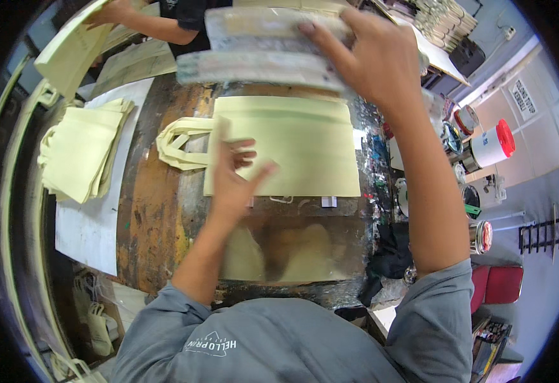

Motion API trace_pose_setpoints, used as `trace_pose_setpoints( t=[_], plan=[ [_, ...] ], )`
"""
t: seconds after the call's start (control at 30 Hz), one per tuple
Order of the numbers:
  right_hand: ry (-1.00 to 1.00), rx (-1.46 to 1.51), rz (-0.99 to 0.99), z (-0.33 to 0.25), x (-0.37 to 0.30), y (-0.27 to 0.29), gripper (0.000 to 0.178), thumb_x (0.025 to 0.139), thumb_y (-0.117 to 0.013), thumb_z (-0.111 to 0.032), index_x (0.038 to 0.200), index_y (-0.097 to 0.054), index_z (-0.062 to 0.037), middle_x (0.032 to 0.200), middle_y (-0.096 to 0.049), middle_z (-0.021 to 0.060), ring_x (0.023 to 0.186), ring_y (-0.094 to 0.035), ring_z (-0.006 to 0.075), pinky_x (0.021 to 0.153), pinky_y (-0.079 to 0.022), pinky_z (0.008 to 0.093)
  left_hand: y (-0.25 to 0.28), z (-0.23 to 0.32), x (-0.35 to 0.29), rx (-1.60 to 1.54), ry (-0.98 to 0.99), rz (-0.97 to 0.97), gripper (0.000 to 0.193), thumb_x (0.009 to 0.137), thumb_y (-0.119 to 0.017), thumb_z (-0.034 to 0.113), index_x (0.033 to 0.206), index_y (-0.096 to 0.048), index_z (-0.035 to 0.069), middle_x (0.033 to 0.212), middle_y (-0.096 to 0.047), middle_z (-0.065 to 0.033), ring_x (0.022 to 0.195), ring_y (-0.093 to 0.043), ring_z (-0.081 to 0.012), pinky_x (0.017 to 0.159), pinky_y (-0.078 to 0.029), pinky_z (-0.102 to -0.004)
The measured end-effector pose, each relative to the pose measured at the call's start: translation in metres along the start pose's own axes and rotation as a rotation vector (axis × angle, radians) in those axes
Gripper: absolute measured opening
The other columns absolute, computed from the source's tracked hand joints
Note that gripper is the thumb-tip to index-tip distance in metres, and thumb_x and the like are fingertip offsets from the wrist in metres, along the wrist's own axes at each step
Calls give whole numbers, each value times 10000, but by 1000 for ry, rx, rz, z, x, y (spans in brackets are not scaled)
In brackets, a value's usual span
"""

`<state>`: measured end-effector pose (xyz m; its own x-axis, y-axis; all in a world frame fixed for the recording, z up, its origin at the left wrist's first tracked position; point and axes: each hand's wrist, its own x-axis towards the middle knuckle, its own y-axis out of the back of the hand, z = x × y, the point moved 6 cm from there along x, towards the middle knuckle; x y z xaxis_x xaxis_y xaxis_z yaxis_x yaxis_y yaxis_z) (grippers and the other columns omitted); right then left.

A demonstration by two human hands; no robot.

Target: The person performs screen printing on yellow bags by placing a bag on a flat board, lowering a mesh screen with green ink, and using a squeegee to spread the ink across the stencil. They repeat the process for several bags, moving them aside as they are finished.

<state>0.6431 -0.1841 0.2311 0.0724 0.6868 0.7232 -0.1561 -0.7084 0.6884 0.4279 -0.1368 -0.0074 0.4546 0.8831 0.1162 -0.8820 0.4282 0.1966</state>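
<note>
A pale yellow tote bag (298, 150) lies flat on the dark, paint-stained table (145, 210), its looped handles pointing left. My left hand (231, 182) hovers over the bag's left edge, fingers apart and holding nothing, slightly smeared by motion. Up at the far side, my right hand (375, 60) grips a whitish, stained screen-printing frame (260, 67), which is tilted up above the table's far end and blurred. Between the thumb and fingers of that hand, the frame's edge is partly hidden.
At left, a stack of pale yellow bags (84, 153) rests by a white sheet (94, 223). Another person's hand (110, 13) holds a similar bag (72, 54) at the far left. Paint containers (493, 143) line the right side, near a dark cloth (388, 252) and red chair (503, 284).
</note>
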Motion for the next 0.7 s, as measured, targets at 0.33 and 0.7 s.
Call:
trace_pose_setpoints(
  t=[0.33,0.7],
  plan=[
    [-25,205,-665,-17,-142,-72,612,737,-952,-360,1163,-631,-60,1044,-724,169,1043,-700,413,864,-531,519,56,-59,-55,-115,-38,-19,1015,766,-1005,279,1589,-507,-43,1321,-750,-145,1195,-693,-220,1080,-513,-378],
    [-41,74,-626,-58,-229,-81,430,763,-910,-262,1084,-650,-142,1000,-633,46,988,-597,287,921,-374,487,58,-108,-75,451,-300,64,1147,719,-968,476,1621,-467,-26,1209,-769,-128,1063,-657,-327,1009,-433,-440]
  ],
)
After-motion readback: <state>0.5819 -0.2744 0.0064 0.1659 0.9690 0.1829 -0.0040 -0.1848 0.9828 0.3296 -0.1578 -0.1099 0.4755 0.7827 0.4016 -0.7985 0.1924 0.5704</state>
